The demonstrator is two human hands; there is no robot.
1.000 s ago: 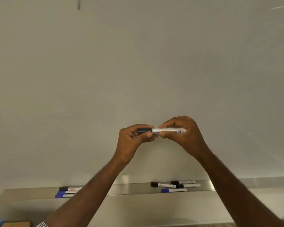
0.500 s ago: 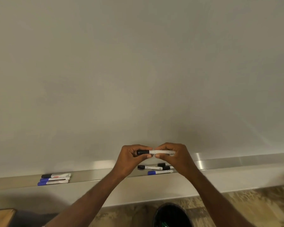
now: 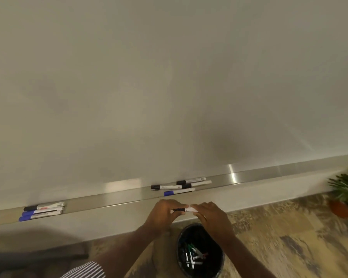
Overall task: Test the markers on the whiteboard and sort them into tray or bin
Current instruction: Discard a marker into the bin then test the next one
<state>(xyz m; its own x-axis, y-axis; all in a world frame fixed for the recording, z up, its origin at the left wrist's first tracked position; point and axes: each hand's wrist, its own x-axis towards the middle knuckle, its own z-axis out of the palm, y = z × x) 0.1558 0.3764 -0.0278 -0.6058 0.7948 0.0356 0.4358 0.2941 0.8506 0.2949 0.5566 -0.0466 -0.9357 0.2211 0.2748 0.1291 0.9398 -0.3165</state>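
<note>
Both hands hold one black-capped white marker point(image 3: 184, 209) level, below the tray's front edge. My left hand point(image 3: 165, 212) pinches the black cap end; my right hand point(image 3: 209, 215) grips the white barrel. A blank whiteboard point(image 3: 169, 87) fills the upper view. Along its foot runs a metal tray point(image 3: 269, 175). Several capped markers point(image 3: 181, 185) lie in the tray's middle, and three more markers point(image 3: 42, 211) lie at its left. A black bin point(image 3: 200, 251) stands on the floor under my right wrist, with several markers inside.
A potted plant point(image 3: 346, 189) stands on the patterned floor at the far right. A dark low object point(image 3: 38, 255) sits at the lower left by the wall. A striped sleeve point(image 3: 84, 270) shows at the bottom edge.
My hands have come down with the marker from in front of the board to below the tray. The view has tilted down, bringing the bin and the floor into sight.
</note>
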